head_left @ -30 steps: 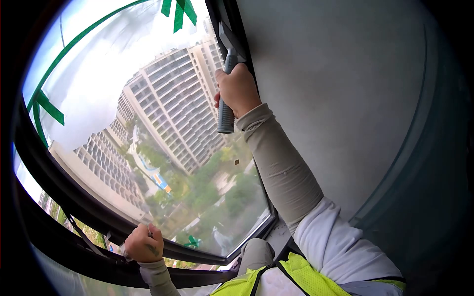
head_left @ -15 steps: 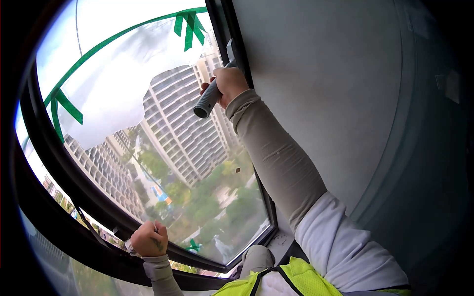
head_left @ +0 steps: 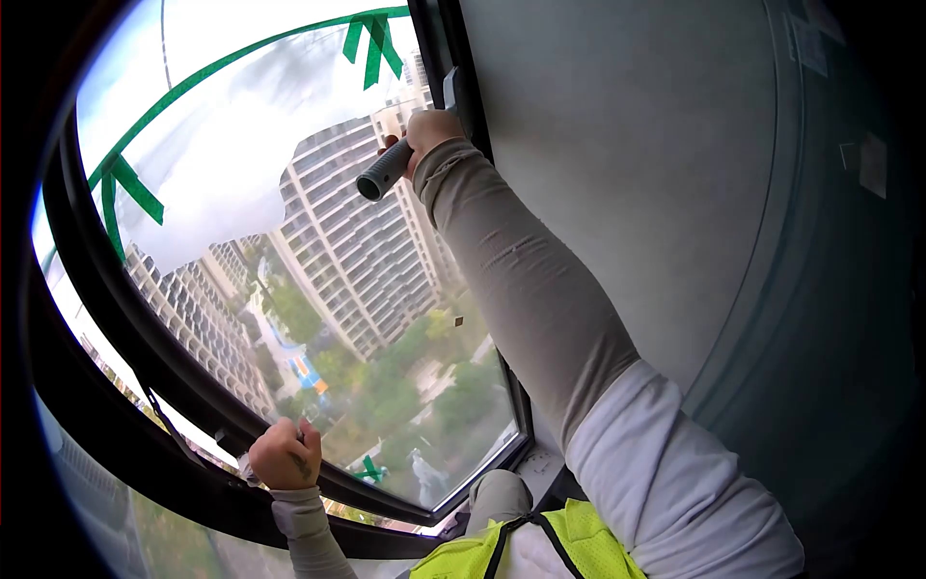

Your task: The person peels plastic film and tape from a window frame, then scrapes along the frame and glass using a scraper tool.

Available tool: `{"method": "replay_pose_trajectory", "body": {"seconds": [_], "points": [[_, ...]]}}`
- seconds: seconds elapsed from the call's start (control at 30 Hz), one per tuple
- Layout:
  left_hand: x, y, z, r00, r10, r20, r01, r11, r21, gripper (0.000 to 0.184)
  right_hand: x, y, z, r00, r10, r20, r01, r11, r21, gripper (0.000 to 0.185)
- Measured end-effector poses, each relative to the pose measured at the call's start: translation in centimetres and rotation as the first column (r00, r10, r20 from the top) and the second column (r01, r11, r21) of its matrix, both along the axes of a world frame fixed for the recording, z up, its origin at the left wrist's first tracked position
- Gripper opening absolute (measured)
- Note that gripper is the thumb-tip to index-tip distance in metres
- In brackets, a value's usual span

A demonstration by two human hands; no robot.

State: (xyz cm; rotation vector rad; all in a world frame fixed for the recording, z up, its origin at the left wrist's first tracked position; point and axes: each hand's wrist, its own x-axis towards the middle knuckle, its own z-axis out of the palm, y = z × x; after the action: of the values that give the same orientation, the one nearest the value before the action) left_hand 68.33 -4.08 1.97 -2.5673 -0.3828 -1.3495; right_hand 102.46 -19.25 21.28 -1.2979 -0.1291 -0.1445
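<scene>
Right hand (head_left: pixel 432 129): fingers wrapped round one scraper (head_left: pixel 388 170). Left hand (head_left: pixel 286 454): fingers curled, contents unclear, beside one window sash (head_left: pixel 159 352).

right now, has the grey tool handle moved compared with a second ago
Yes: the free end of the grey tool handle in the right hand has swung up toward the green tape, away from the window's right-hand frame.

a grey scraper (head_left: pixel 386 170), gripped in the right hand (head_left: pixel 434 127), slants with its round, hollow-ended handle (head_left: pixel 380 176) pointing down and left, its flat blade (head_left: pixel 450 89) up beside the black window frame (head_left: pixel 439 39), any contact there too small to tell.
</scene>
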Motion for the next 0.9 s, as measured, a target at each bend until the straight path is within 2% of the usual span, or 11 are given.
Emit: {"method": "replay_pose_trajectory", "body": {"seconds": [0.07, 0.13, 0.17, 0.23, 0.43, 0.53, 0.63, 0.77, 0.83, 0.87, 0.9], "points": [[0.1, -0.1, 0.0, 1.000, 0.003, 0.002, -0.003, 1.000, -0.005, 0.029, -1.0, -0.9, 0.1, 1.000, 0.013, 0.027, -0.012, 1.000, -0.025, 0.029], [0.1, -0.1, 0.0, 0.999, -0.012, 0.034, 0.012, 1.000, -0.001, 0.029, -2.9, -2.2, -0.2, 0.976, 0.210, 0.059, -0.217, 0.915, 0.341, 0.029], [0.1, 0.0, -0.1, 0.999, -0.012, 0.035, 0.012, 1.000, -0.003, 0.029, -4.3, -2.9, -0.1, 0.976, 0.210, 0.060, -0.218, 0.915, 0.339, 0.029], [0.1, 0.2, -0.1, 1.000, -0.001, 0.029, 0.001, 1.000, -0.008, 0.029, -6.7, -4.0, 0.3, 0.942, 0.334, 0.041, -0.284, 0.722, 0.631, 0.021], [0.2, 0.4, -0.3, 0.998, 0.002, 0.058, -0.003, 1.000, 0.018, 0.027, -8.0, -4.5, 0.3, 0.935, 0.345, 0.085, -0.318, 0.706, 0.632, 0.014], [0.2, 0.2, -0.1, 0.998, -0.001, 0.058, -0.001, 1.000, 0.027, 0.026, -7.7, -4.6, 0.2, 0.938, 0.344, 0.042, -0.277, 0.672, 0.687, 0.008], [0.1, 0.1, 0.0, 0.998, -0.005, 0.063, 0.003, 1.000, 0.020, 0.026, -7.0, -4.4, -0.1, 0.919, 0.388, 0.072, -0.319, 0.623, 0.715, 0.007], [0.1, 0.1, 0.0, 0.998, -0.005, 0.066, 0.004, 1.000, 0.012, 0.025, -7.1, -4.7, -0.2, 0.915, 0.397, 0.073, -0.332, 0.636, 0.697, 0.008], [0.1, 0.0, 0.1, 0.997, -0.007, 0.079, 0.006, 1.000, 0.018, 0.024, -6.2, -5.1, -0.3, 0.883, 0.454, 0.120, -0.379, 0.539, 0.752, 0.008], [0.1, -0.2, 0.0, 0.997, -0.006, 0.079, 0.005, 1.000, 0.012, 0.024, -7.0, -5.1, -0.4, 0.916, 0.391, 0.092, -0.330, 0.601, 0.728, 0.009], [0.2, -0.3, 0.0, 0.997, -0.004, 0.075, 0.005, 1.000, -0.005, 0.024, -7.0, -5.2, -0.8, 0.916, 0.391, 0.093, -0.331, 0.603, 0.726, 0.009]]}}
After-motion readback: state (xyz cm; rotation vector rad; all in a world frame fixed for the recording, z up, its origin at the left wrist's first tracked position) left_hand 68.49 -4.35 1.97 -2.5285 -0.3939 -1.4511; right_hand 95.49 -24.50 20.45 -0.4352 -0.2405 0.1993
